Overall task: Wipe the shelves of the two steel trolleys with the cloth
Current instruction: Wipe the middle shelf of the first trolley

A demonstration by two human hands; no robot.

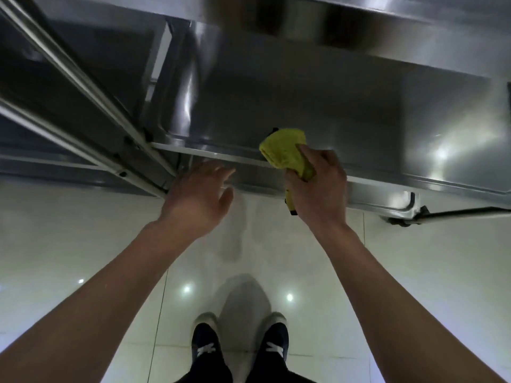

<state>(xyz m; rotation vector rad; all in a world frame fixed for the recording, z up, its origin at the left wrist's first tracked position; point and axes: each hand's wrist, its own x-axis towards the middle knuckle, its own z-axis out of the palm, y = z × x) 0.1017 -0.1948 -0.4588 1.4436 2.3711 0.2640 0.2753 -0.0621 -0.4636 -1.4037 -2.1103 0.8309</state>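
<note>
A bunched yellow cloth [284, 154] sits in the grip of the right hand [318, 186], fingers and thumb curled round its lower half so the free upper fold hangs out over the near rim of a steel trolley's lower shelf [318, 106], apparently just short of the shelf surface, though contact cannot be told for certain. Holding it by the tail leaves a broad pad free for wiping, which suggests a stroke across the shelf is about to begin. The left hand [201, 197] reaches forward with nothing in it, fingers loosely spread and slightly blurred, near the trolley's near-left corner post [154, 158], likely to steady the frame against rolling. An upper shelf [359, 20] overhangs at the far side. A second trolley's rails [55, 67] run at the left. Below, dark shoes [240, 346] stand on glossy pale floor tiles [83, 244].
</note>
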